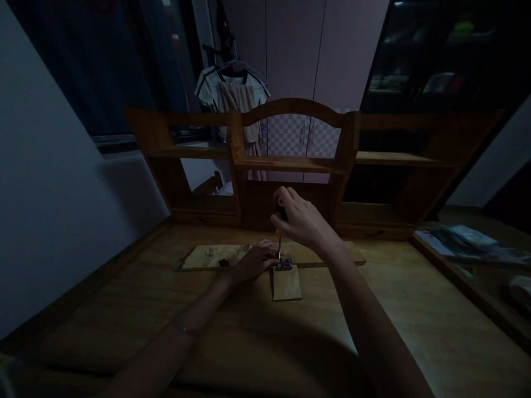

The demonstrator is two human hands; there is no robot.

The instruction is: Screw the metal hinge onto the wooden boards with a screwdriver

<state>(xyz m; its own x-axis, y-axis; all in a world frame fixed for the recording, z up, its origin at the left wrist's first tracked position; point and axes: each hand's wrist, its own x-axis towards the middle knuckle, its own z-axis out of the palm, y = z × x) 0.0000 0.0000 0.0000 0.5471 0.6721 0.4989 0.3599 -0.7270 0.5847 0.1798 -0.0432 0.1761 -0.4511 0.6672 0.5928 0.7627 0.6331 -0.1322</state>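
Note:
My right hand (pixel 301 218) is wrapped round the handle of a screwdriver (pixel 279 247), which stands nearly upright with its shaft pointing down. The tip meets a small metal hinge (pixel 284 265) that spans the seam between a long wooden board (pixel 327 253) and a small square wooden block (pixel 287 284). Low beside the hinge, my left hand (pixel 259 257) rests on the board, fingers bent toward the screwdriver's tip. Whether those fingers pinch anything small is hidden. A dark patch (pixel 224 262) marks the board left of that hand.
Board and block lie on a wooden desk (pixel 373 298). Behind them stands a wooden shelf unit (pixel 290 163) with drawers. On the right, papers (pixel 456 240) lie beyond a raised wooden edge. A wall (pixel 53 166) borders the left. Clothes (pixel 234 91) hang farther back.

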